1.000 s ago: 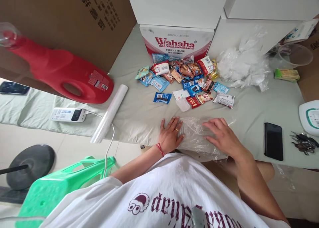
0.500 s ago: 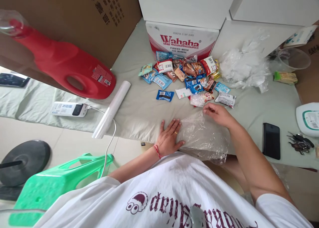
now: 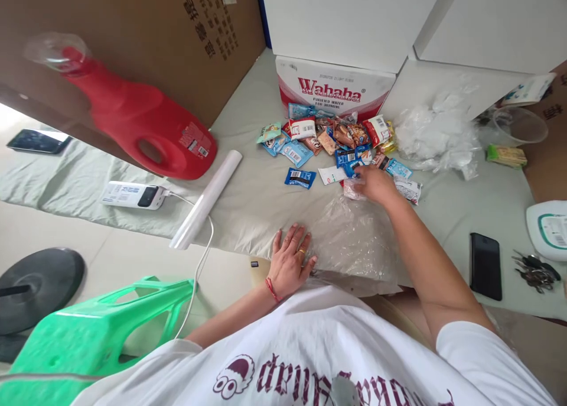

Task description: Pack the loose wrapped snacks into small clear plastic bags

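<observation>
My left hand (image 3: pixel 290 261) lies flat with fingers spread on the front edge of the pale green cloth, beside a clear plastic bag (image 3: pixel 349 234). A red cord circles that wrist and a ring shows on one finger. My right hand (image 3: pixel 374 182) reaches over the bag into the front of a pile of small wrapped snacks. Its thumb and a fingertip look apart, near a blue snack packet (image 3: pixel 351 156) and a pinkish clear wrapper (image 3: pixel 353 189); the other fingers are partly hidden. Close by lie a white packet (image 3: pixel 332 175), another blue packet (image 3: pixel 300 178) and a silver-white packet (image 3: pixel 407 189).
Behind the snacks stands a Wahaba-style water carton (image 3: pixel 332 87). Crumpled clear bags (image 3: pixel 436 134) lie right of it. A plastic roll (image 3: pixel 206 199), power bank (image 3: pixel 133 195) and red jug (image 3: pixel 155 128) are leftward. A phone (image 3: pixel 485 266) and keys (image 3: pixel 537 274) lie right; a green stool (image 3: pixel 66 341) stands lower left.
My right hand has let go of the clear bag's upper edge and moved forward to the snacks. The bag now lies flatter on the cloth. My left hand stays spread at the edge.
</observation>
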{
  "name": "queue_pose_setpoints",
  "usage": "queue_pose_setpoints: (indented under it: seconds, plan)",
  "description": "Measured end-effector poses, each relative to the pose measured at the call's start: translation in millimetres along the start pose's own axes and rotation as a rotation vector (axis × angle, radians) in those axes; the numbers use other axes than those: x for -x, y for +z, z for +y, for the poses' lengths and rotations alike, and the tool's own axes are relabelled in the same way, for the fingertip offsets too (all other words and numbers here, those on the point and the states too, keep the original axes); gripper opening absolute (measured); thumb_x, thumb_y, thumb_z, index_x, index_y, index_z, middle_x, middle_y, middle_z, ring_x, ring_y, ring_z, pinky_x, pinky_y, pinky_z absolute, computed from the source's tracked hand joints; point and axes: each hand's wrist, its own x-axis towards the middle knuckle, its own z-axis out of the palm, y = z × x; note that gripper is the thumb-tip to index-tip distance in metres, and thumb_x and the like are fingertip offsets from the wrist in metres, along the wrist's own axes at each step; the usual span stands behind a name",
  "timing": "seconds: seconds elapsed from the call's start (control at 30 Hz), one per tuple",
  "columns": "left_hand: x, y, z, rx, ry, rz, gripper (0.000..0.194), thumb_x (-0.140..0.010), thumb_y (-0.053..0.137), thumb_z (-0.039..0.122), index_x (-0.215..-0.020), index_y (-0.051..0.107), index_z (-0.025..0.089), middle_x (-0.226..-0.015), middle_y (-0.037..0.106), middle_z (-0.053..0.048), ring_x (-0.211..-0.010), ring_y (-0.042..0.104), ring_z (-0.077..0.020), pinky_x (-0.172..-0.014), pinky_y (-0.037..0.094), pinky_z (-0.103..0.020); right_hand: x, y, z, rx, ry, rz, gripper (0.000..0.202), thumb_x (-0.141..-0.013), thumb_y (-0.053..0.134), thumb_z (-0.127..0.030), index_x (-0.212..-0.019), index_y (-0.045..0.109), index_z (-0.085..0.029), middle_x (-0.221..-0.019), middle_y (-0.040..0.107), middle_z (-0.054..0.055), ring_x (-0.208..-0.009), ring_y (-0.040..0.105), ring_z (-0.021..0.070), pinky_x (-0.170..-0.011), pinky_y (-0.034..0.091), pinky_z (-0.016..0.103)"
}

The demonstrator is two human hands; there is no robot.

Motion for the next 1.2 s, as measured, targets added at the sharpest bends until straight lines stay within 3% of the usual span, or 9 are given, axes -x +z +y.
queue_pose_setpoints:
  seconds: [0.13, 0.27, 0.4, 0.53, 0.63, 0.67, 0.8, 1.0, 1.2]
  plan:
    - [-5, -0.6, -5, 0.004, 0.013, 0.025, 0.053, -0.100, 0.052, 0.043, -0.147, 0.058, 0.019, -0.157, 0.052, -0.015, -0.153, 0.037, -0.0357, -0.127, 0.018, -0.059, 6, 2, 14, -0.026, 0.044, -0.043, 0.023, -0.088, 0.064, -0.026, -0.107, 0.076, -0.021, -0.109, 0.075, 0.010, -0.095, 0.068, 0.0247, -0.078, 0.046, 0.030]
    - [-7, 0.0, -7, 0.010, 0.028, 0.025, 0.053, -0.101, 0.051, 0.043, -0.147, 0.057, 0.017, -0.156, 0.053, -0.016, -0.152, 0.039, -0.0348, -0.127, 0.017, -0.060, 2, -19, 47, -0.244, 0.070, 0.450, 0.020, -0.092, 0.058, -0.027, -0.104, 0.072, -0.020, -0.107, 0.074, 0.011, -0.096, 0.067, 0.0257, -0.087, 0.051, 0.036]
    - [-7, 0.0, -6, 0.010, 0.018, 0.016, 0.054, -0.100, 0.051, 0.044, -0.147, 0.057, 0.018, -0.157, 0.052, -0.015, -0.151, 0.040, -0.0342, -0.128, 0.016, -0.060, -18, -56, 113, -0.324, 0.321, 0.828, 0.028, -0.095, 0.049, -0.035, -0.112, 0.066, -0.022, -0.114, 0.069, 0.018, -0.102, 0.065, 0.0307, -0.095, 0.050, 0.048]
    - [-8, -0.2, -3, 0.007, -0.016, -0.013, 0.057, -0.099, 0.052, 0.045, -0.148, 0.056, 0.016, -0.160, 0.048, -0.017, -0.154, 0.035, -0.0355, -0.127, 0.016, -0.061, -25, -66, 145, -0.320, 0.471, 0.758, 0.022, -0.087, 0.062, -0.033, -0.104, 0.067, -0.021, -0.117, 0.062, 0.022, -0.118, 0.059, 0.0401, -0.101, 0.043, 0.059]
    - [-9, 0.0, -2, 0.023, -0.034, -0.021, 0.058, -0.098, 0.052, 0.046, -0.149, 0.055, 0.017, -0.161, 0.046, -0.016, -0.154, 0.034, -0.0351, -0.128, 0.014, -0.061, 6, -53, 114, -0.336, 0.260, 0.819, 0.026, -0.089, 0.061, -0.035, -0.109, 0.069, -0.020, -0.125, 0.060, 0.021, -0.107, 0.063, 0.0317, -0.089, 0.049, 0.046]
    - [-9, 0.1, -2, 0.030, -0.037, -0.020, 0.058, -0.098, 0.052, 0.046, -0.149, 0.055, 0.017, -0.161, 0.046, -0.016, -0.154, 0.034, -0.0349, -0.128, 0.013, -0.061, 22, -45, 96, -0.387, 0.188, 0.806, 0.025, -0.093, 0.056, -0.037, -0.104, 0.071, -0.020, -0.111, 0.066, 0.018, -0.094, 0.065, 0.0271, -0.082, 0.050, 0.042]
    - [-11, -0.6, -2, 0.055, -0.033, -0.023, 0.058, -0.098, 0.052, 0.045, -0.150, 0.054, 0.018, -0.159, 0.049, -0.016, -0.153, 0.037, -0.0352, -0.128, 0.009, -0.062, 83, -2, 25, -0.522, -0.206, 0.133, 0.029, -0.093, 0.059, -0.046, -0.096, 0.075, -0.022, -0.089, 0.074, 0.005, -0.077, 0.065, 0.0195, -0.075, 0.050, 0.033]
    - [-12, -1.7, -2, 0.065, -0.026, -0.028, 0.060, -0.098, 0.052, 0.043, -0.152, 0.052, 0.017, -0.158, 0.050, -0.017, -0.152, 0.038, -0.0359, -0.128, 0.009, -0.064, 75, 44, -23, -0.338, 0.037, 0.128, 0.041, -0.094, 0.055, -0.055, -0.093, 0.074, -0.019, -0.077, 0.067, 0.006, -0.070, 0.058, 0.0195, -0.067, 0.040, 0.030]
    - [-11, -1.0, -2, 0.056, -0.026, -0.029, 0.060, -0.098, 0.051, 0.045, -0.149, 0.055, 0.014, -0.159, 0.048, -0.018, -0.154, 0.035, -0.0361, -0.128, 0.010, -0.064, 34, 22, -26, -0.395, -0.045, -0.056, 0.025, -0.086, 0.061, -0.041, -0.073, 0.065, -0.019, -0.074, 0.064, 0.004, -0.067, 0.053, 0.0164, -0.063, 0.036, 0.028]
